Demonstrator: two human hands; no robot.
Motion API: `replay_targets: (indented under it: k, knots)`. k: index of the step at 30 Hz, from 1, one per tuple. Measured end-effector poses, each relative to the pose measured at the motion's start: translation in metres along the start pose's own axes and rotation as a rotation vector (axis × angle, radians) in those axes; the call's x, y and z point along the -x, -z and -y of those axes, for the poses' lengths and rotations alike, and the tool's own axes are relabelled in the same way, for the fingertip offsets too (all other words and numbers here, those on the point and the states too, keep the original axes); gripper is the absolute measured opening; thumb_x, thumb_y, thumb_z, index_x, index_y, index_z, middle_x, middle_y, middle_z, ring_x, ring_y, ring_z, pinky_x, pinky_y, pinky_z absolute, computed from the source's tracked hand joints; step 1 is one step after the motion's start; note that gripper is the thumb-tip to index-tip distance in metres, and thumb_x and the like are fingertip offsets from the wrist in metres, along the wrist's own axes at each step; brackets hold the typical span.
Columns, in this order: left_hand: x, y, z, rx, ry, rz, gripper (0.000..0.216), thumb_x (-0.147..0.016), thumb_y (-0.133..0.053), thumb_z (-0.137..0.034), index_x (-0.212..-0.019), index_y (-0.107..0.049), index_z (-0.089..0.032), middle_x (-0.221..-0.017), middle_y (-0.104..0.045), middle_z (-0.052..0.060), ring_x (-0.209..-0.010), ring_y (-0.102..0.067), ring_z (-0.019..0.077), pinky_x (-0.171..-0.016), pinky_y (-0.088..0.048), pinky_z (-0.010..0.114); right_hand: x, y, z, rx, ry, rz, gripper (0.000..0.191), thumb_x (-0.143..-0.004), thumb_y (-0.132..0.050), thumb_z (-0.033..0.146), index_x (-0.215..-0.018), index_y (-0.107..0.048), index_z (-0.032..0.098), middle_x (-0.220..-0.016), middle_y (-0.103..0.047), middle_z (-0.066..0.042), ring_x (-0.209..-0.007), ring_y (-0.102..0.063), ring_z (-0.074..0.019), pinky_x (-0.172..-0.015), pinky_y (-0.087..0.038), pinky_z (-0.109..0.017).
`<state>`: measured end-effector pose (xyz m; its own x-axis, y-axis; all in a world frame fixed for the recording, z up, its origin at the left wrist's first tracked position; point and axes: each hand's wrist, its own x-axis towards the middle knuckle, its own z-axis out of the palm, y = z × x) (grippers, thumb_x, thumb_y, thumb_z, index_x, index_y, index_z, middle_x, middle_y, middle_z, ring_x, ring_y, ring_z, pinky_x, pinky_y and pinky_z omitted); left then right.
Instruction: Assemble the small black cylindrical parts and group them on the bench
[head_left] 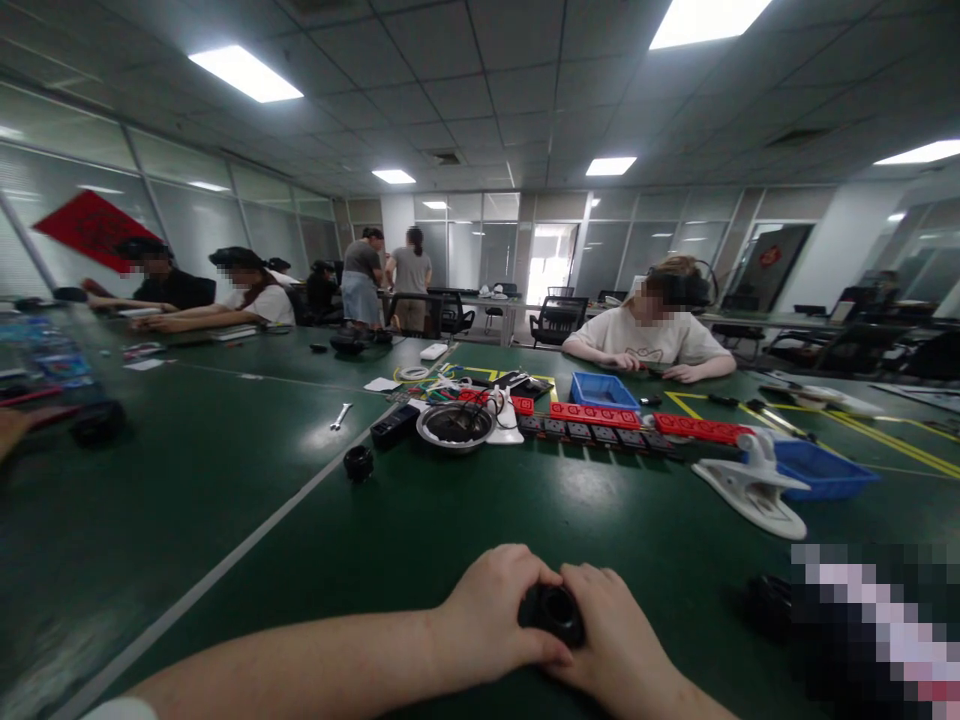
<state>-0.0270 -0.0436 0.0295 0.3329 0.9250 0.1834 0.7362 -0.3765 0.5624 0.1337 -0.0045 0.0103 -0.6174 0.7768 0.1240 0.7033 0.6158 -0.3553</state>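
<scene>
Close to me at the front of the green table (420, 530), both hands are closed around a black round part (555, 610) with a hole in its face. My left hand (487, 615) grips it from the left, thumb along the near side. From the right, my right hand (619, 635) wraps round it; some of its fingers are hidden. The part's underside is covered by the hands, so its exact kind does not show. A similar short black cylinder (358, 463) stands farther off to the left.
Ahead lie a metal bowl (455, 447), a black power strip (395, 425), red socket strips (595, 414), blue trays (832, 470) and a white clamp base (750, 497). A wrench (341, 416) lies left. Across the table sits a person (652, 335); a dark blurred item (772, 605) is right.
</scene>
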Motion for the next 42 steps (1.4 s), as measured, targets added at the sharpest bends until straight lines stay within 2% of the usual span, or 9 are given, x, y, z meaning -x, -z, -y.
replay_targets:
  k: [3, 7, 11, 20, 24, 28, 34, 38, 42]
  knots:
    - [0.0, 0.001, 0.001, -0.014, -0.036, -0.008, 0.048, -0.058, -0.073, -0.045, -0.096, -0.057, -0.019, -0.083, -0.054, 0.001, -0.078, -0.05, 0.0181, -0.071, -0.04, 0.028, 0.001, 0.005, 0.002, 0.026, 0.033, 0.009, 0.038, -0.053, -0.07, 0.042, -0.076, -0.055, 0.015, -0.079, -0.056, -0.006, -0.077, -0.048, -0.0234, -0.073, -0.033, -0.037]
    - [-0.001, 0.006, 0.007, 0.034, -0.207, 0.073, 0.05, -0.066, -0.07, -0.04, -0.109, -0.052, -0.021, -0.091, -0.054, 0.003, -0.086, -0.051, 0.0182, -0.076, -0.04, 0.027, 0.001, 0.022, -0.007, -0.214, 0.135, 0.215, 0.055, -0.051, -0.074, 0.032, -0.101, -0.054, 0.018, -0.097, -0.052, -0.005, -0.091, -0.046, -0.0229, -0.079, -0.035, -0.034]
    - [-0.002, 0.009, 0.011, 0.069, -0.262, 0.13, 0.048, -0.068, -0.068, -0.037, -0.112, -0.051, -0.024, -0.093, -0.054, 0.002, -0.086, -0.051, 0.0172, -0.077, -0.041, 0.026, -0.002, 0.029, -0.015, -0.34, 0.177, 0.33, 0.041, -0.055, -0.073, 0.023, -0.094, -0.06, 0.021, -0.093, -0.053, -0.001, -0.091, -0.047, -0.0203, -0.076, -0.037, -0.029]
    - [0.002, 0.0, 0.001, 0.039, 0.015, 0.025, 0.046, -0.06, -0.073, -0.038, -0.098, -0.054, -0.021, -0.087, -0.051, 0.001, -0.078, -0.05, 0.0169, -0.068, -0.041, 0.026, -0.001, 0.003, 0.0, 0.004, 0.028, 0.024, 0.047, -0.05, -0.07, 0.052, -0.079, -0.058, 0.016, -0.078, -0.056, -0.005, -0.076, -0.048, -0.0236, -0.071, -0.034, -0.037]
    - [0.0, 0.004, 0.003, 0.058, -0.085, 0.039, 0.045, -0.063, -0.071, -0.038, -0.101, -0.053, -0.021, -0.09, -0.053, 0.002, -0.083, -0.05, 0.018, -0.074, -0.041, 0.027, -0.002, 0.015, -0.006, -0.105, 0.121, 0.139, 0.061, -0.046, -0.074, 0.047, -0.096, -0.058, 0.017, -0.096, -0.054, -0.007, -0.089, -0.046, -0.0266, -0.079, -0.035, -0.039]
    - [-0.002, 0.006, 0.01, 0.088, -0.21, 0.103, 0.048, -0.068, -0.068, -0.034, -0.111, -0.049, -0.023, -0.097, -0.053, 0.003, -0.09, -0.051, 0.0183, -0.079, -0.04, 0.027, -0.004, 0.026, -0.02, -0.31, 0.176, 0.3, 0.044, -0.058, -0.07, 0.034, -0.099, -0.059, 0.023, -0.097, -0.053, -0.003, -0.094, -0.046, -0.0235, -0.08, -0.036, -0.033]
    - [0.002, -0.001, 0.009, 0.068, -0.133, 0.031, 0.049, -0.063, -0.071, -0.039, -0.105, -0.052, -0.022, -0.092, -0.053, 0.002, -0.084, -0.052, 0.0182, -0.076, -0.041, 0.028, -0.008, 0.009, -0.017, -0.184, 0.099, 0.19, 0.049, -0.045, -0.077, 0.04, -0.084, -0.06, 0.015, -0.083, -0.053, -0.005, -0.08, -0.048, -0.023, -0.07, -0.038, -0.033]
    - [0.004, -0.001, 0.005, 0.057, -0.103, -0.023, 0.047, -0.062, -0.073, -0.034, -0.103, -0.053, -0.021, -0.09, -0.053, 0.002, -0.083, -0.051, 0.0178, -0.076, -0.041, 0.027, -0.005, 0.004, -0.006, -0.068, 0.05, 0.087, 0.051, -0.05, -0.073, 0.048, -0.084, -0.059, 0.013, -0.086, -0.054, -0.008, -0.081, -0.048, -0.0258, -0.074, -0.037, -0.039]
    - [0.001, 0.003, 0.007, 0.076, -0.129, 0.009, 0.049, -0.064, -0.071, -0.036, -0.107, -0.053, -0.02, -0.092, -0.054, 0.003, -0.085, -0.051, 0.0184, -0.077, -0.041, 0.028, -0.003, 0.017, -0.006, -0.171, 0.091, 0.21, 0.058, -0.051, -0.073, 0.038, -0.104, -0.056, 0.019, -0.103, -0.051, -0.009, -0.095, -0.045, -0.0285, -0.083, -0.034, -0.041]
